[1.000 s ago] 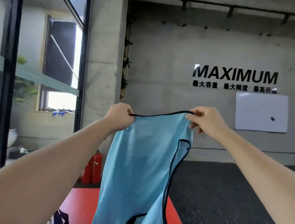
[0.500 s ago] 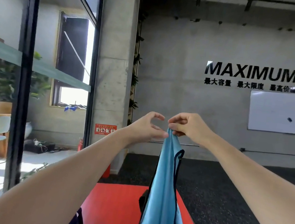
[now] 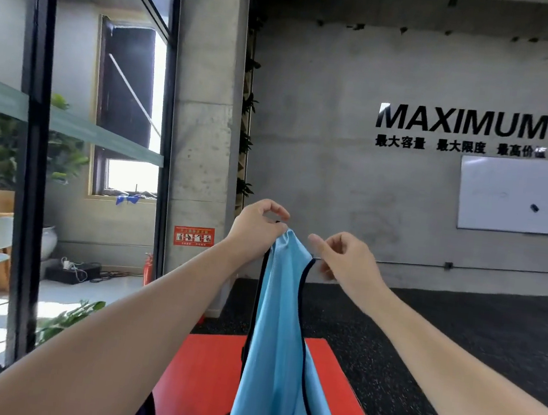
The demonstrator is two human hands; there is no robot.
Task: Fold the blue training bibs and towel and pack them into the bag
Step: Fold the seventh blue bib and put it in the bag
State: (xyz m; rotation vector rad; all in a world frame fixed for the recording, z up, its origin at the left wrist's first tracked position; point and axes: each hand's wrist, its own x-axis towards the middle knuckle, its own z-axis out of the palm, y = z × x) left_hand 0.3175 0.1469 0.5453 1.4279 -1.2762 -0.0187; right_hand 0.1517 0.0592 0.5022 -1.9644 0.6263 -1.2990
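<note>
Since half a second ago the right hand [image 3: 345, 262] has let go and drifted right; it's loosely open, holding nothing. The left hand [image 3: 258, 227] alone pinches the bunched top of the light-blue mesh training bib with dark trim [image 3: 279, 339], hanging mid-frame over the red mat [image 3: 200, 370]. With one pinch, the halves could slide apart and ruin the fold.

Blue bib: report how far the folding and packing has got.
Done: the blue bib hangs doubled lengthwise. In hand: the left hand pinches its top; the right hand is open beside it. Left: further folds and packing; no towel or packed bag shows.
</note>
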